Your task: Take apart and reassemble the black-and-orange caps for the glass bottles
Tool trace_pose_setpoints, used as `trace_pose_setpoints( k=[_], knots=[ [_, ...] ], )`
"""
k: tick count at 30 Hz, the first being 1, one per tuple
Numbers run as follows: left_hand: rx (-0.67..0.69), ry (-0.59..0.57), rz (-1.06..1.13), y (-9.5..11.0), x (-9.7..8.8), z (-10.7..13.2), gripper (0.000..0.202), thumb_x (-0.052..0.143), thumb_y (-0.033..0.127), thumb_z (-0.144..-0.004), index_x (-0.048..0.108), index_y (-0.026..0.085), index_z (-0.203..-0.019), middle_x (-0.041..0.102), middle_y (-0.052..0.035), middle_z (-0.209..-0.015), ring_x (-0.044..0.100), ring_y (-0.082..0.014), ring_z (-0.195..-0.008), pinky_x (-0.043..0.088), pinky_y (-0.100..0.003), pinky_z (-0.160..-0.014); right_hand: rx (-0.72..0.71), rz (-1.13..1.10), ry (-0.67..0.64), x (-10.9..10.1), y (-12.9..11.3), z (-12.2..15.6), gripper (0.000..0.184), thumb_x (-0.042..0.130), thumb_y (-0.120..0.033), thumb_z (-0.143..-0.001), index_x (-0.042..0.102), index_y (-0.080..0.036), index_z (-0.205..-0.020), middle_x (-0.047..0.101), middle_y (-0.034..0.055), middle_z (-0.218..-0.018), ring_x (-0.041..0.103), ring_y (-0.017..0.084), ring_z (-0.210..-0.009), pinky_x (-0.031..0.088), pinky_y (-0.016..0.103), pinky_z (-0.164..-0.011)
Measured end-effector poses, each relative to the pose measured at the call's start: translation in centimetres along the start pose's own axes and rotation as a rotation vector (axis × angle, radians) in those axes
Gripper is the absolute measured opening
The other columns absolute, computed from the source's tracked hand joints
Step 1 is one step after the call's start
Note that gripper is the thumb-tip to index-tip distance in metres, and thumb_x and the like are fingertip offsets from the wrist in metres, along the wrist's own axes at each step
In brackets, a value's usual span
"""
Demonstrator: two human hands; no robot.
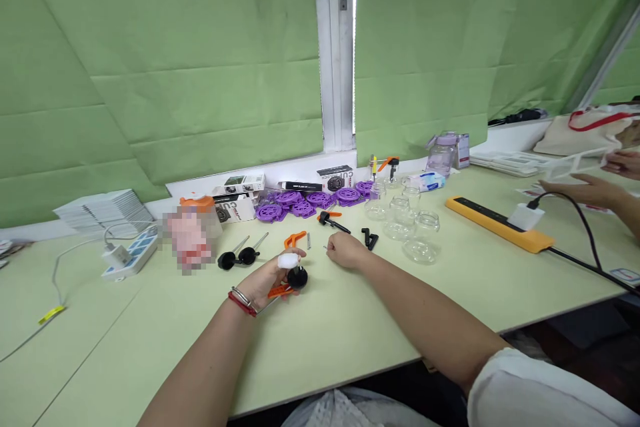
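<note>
My left hand (270, 280), with a white wrapping on one finger, is closed around a part with a black round end (297, 277), an orange lever (280, 291) and a thin metal rod. To its right, my right hand (345, 250) is closed just above the table, pinching a small metal pin (326, 248). Between and beyond the hands lie an orange clip-shaped piece (294, 239) and a short metal pin (309, 240). Two black discs with metal rods (247, 255) rest left of my left hand. Black angled pieces (370, 239) lie just right of my right hand.
Purple plastic parts (300, 203) and printed boxes (235, 208) line the back. Several clear jars (400, 217) stand at right, before an orange power strip (500, 223) with a plugged-in cable. Another person's hand (585, 190) is at far right. A white power strip (131, 255) sits left.
</note>
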State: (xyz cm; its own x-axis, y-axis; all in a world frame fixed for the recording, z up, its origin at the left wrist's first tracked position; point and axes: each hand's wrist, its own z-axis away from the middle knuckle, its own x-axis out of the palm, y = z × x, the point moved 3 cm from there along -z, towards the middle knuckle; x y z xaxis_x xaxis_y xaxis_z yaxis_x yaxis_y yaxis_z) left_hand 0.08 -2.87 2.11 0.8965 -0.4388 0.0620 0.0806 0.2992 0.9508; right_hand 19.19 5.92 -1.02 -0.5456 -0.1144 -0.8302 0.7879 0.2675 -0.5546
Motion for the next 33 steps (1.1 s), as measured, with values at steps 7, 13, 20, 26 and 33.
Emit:
trace_pose_setpoints(
  k=[7, 13, 20, 26, 33],
  knots=[
    [-0.024, 0.013, 0.001, -0.1, -0.3, -0.6, 0.055, 0.051, 0.048, -0.075, 0.044, 0.026, -0.125, 0.056, -0.0025, -0.077, 0.060, -0.0167, -0.057, 0.036, -0.021, -0.040, -0.082, -0.784, -0.096, 0.1, -2.9, 1.5, 0.014, 0.062, -0.018, -0.071, 0.061, -0.015, -0.084, 0.061, -0.0008, -0.061, 0.049, 0.008, -0.048, 0.036, 0.021, -0.046],
    [-0.041, -0.001, 0.028, -0.5, -0.8, -1.2, 0.057, 0.052, 0.054, -0.074, 0.047, 0.023, -0.121, 0.059, -0.0039, -0.074, 0.060, -0.0182, -0.056, 0.039, -0.023, -0.041, -0.153, -1.104, -0.280, 0.3, -4.8, 2.8, 0.032, 0.075, -0.034, -0.064, 0.068, -0.010, -0.084, 0.063, 0.0005, -0.061, 0.052, 0.008, -0.050, 0.043, 0.023, -0.050],
    [-0.064, 0.016, -0.001, -0.6, -0.8, -1.3, 0.049, 0.050, 0.055, -0.074, 0.052, 0.018, -0.105, 0.059, -0.0049, -0.071, 0.060, -0.0187, -0.057, 0.040, -0.023, -0.040, -0.216, -1.061, -0.224, 0.6, -5.3, 2.8, 0.028, 0.075, -0.033, -0.063, 0.068, -0.011, -0.080, 0.063, 0.0005, -0.061, 0.053, 0.009, -0.050, 0.043, 0.026, -0.052],
    [-0.059, 0.031, 0.003, -0.5, -0.6, -1.2, 0.047, 0.052, 0.052, -0.073, 0.051, 0.019, -0.106, 0.057, -0.0042, -0.069, 0.058, -0.0179, -0.054, 0.038, -0.022, -0.039, -0.335, -0.953, -0.137, 0.7, -6.3, 2.9, 0.010, 0.073, -0.021, -0.061, 0.069, -0.016, -0.069, 0.064, 0.0000, -0.069, 0.057, 0.013, -0.069, 0.044, 0.030, -0.072],
    [-0.033, 0.016, -0.006, -0.5, -0.5, -1.2, 0.045, 0.052, 0.049, -0.074, 0.051, 0.020, -0.109, 0.055, -0.0020, -0.064, 0.058, -0.0177, -0.054, 0.037, -0.021, -0.038, -0.356, -0.928, -0.149, 1.1, -6.3, 2.7, 0.007, 0.072, -0.020, -0.061, 0.069, -0.018, -0.066, 0.065, 0.0002, -0.073, 0.058, 0.015, -0.073, 0.045, 0.031, -0.077]
  ],
)
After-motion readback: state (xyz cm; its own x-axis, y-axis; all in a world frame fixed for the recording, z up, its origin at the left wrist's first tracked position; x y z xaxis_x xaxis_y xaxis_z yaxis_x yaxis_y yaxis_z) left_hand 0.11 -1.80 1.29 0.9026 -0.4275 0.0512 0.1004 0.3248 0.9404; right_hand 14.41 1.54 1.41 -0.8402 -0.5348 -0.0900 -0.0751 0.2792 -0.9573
